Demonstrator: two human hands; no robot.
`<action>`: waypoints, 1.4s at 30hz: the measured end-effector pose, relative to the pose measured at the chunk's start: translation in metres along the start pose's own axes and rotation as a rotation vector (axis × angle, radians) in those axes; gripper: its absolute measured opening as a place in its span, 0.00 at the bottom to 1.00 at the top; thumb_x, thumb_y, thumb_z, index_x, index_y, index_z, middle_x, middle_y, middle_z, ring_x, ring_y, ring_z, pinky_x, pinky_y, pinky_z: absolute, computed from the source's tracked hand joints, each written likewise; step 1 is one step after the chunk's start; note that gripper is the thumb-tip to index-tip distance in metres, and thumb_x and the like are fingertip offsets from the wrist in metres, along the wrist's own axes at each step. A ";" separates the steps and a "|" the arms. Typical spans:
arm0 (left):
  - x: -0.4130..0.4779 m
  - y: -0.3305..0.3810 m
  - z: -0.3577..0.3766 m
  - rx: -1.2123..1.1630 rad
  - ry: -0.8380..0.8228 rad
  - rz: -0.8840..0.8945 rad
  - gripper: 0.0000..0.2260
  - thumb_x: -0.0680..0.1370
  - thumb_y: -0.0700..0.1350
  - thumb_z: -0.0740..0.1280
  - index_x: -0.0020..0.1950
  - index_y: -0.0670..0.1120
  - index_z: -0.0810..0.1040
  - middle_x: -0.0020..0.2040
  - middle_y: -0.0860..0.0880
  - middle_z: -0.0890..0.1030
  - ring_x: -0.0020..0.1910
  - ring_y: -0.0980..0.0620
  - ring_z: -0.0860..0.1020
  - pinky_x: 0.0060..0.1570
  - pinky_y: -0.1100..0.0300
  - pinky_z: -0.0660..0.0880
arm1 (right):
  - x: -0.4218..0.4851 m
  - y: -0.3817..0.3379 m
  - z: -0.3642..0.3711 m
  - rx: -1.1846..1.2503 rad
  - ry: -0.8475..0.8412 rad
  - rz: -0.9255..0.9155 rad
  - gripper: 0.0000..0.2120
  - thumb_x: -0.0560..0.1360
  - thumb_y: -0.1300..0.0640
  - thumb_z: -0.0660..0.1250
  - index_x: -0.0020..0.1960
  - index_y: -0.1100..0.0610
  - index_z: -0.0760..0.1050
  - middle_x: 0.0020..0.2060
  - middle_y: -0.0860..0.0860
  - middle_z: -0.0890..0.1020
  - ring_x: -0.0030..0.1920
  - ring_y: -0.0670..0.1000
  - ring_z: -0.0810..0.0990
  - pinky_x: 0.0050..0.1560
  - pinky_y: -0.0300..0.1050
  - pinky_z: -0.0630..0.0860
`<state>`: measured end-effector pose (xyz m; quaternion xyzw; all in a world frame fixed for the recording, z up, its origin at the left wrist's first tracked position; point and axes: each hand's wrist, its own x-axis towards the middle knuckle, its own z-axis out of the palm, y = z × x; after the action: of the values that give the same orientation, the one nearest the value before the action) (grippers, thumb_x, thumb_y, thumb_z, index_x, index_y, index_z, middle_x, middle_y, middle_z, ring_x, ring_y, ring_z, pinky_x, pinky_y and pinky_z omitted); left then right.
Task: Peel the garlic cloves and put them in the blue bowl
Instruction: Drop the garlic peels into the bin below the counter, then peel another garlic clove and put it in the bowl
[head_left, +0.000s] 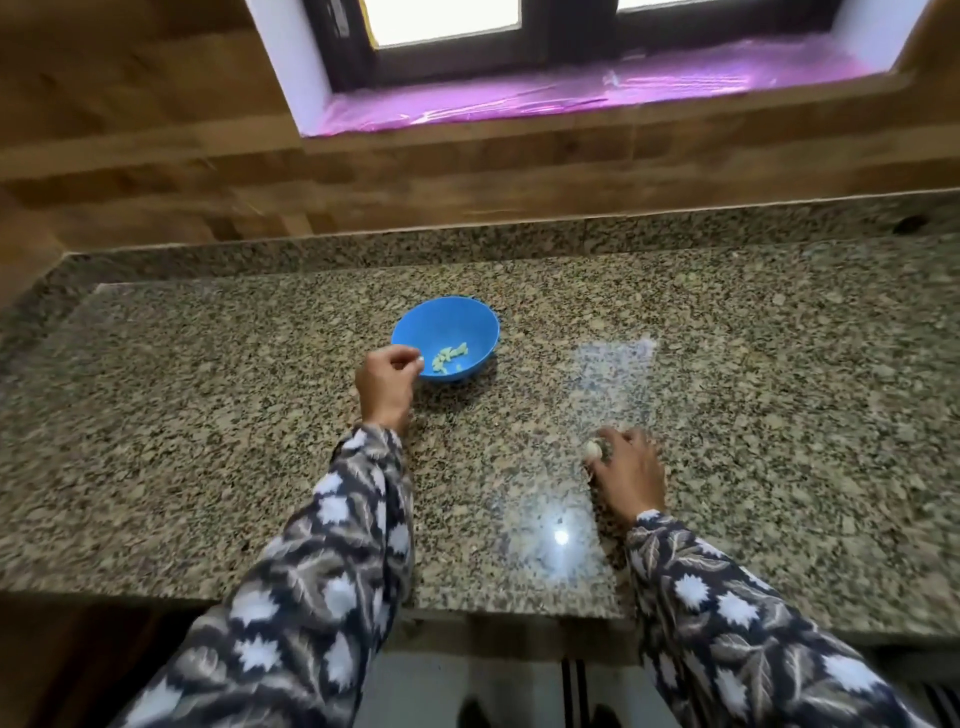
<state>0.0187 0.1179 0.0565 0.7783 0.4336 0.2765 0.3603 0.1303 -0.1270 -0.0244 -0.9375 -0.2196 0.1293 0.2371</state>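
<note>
A blue bowl (447, 338) stands on the granite counter (208, 441) with several peeled garlic cloves (449, 357) in its bottom. My left hand (387, 387) hovers at the bowl's near left rim, its fingertips pinching a small pale piece, probably a clove (420, 359). My right hand (626, 470) rests on the counter to the right, fingers curled over a pale garlic piece (594, 449) that shows at its left side. Most of that garlic is hidden under the hand.
A low granite backsplash and a wooden wall run along the counter's far side. A window sill lined with pink film (571, 96) sits above. The counter's front edge (467, 616) is close to my body. A bright reflection (561, 538) shines near my right wrist.
</note>
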 end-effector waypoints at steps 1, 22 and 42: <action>0.016 0.006 0.008 0.003 -0.007 -0.007 0.08 0.73 0.36 0.71 0.51 0.38 0.82 0.47 0.46 0.82 0.45 0.51 0.80 0.46 0.63 0.78 | 0.001 0.001 0.002 0.016 0.013 -0.020 0.19 0.75 0.50 0.64 0.65 0.50 0.69 0.62 0.55 0.71 0.61 0.53 0.70 0.61 0.47 0.71; -0.084 -0.015 0.068 -0.323 -0.662 -0.118 0.12 0.74 0.36 0.69 0.57 0.39 0.79 0.54 0.46 0.82 0.44 0.63 0.80 0.49 0.60 0.78 | -0.014 -0.028 0.033 0.888 0.000 0.093 0.17 0.67 0.65 0.74 0.55 0.58 0.79 0.49 0.54 0.83 0.47 0.46 0.82 0.54 0.48 0.78; -0.092 0.005 0.130 -0.097 -0.582 0.107 0.14 0.73 0.47 0.72 0.58 0.48 0.80 0.59 0.52 0.78 0.57 0.55 0.74 0.55 0.67 0.71 | -0.034 0.043 0.013 0.071 0.098 0.069 0.27 0.73 0.42 0.62 0.70 0.44 0.62 0.70 0.42 0.50 0.74 0.47 0.50 0.69 0.47 0.33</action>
<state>0.0741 -0.0056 -0.0267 0.8284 0.2568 0.0809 0.4912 0.1114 -0.1727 -0.0521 -0.9407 -0.1705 0.0992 0.2761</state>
